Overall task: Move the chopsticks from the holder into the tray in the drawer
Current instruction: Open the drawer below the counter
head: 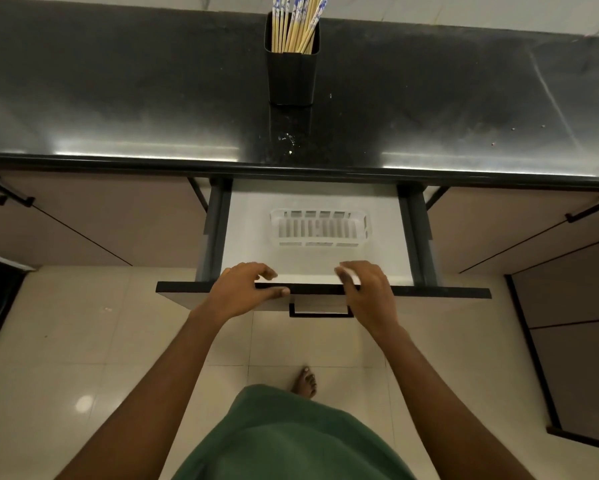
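A black square holder [291, 76] stands upright on the dark countertop [118, 98], holding several bamboo chopsticks [296, 27] with blue-and-white tops. Below the counter a white drawer [249, 233] is pulled out. A white slotted tray [320, 227] lies in it, with nothing inside. My left hand [244, 291] rests on the drawer's dark front edge, fingers curled over it and thumb along the front. My right hand [365, 291] hovers at the same edge just right of the handle [320, 311], fingers bent and apart, holding nothing.
Closed cabinet doors with black handles [590, 209] flank the drawer. Dark drawer rails [218, 233] run along both sides. Small white specks [286, 137] lie on the counter near its front edge. Below are a beige tiled floor, my green garment and a bare foot [305, 382].
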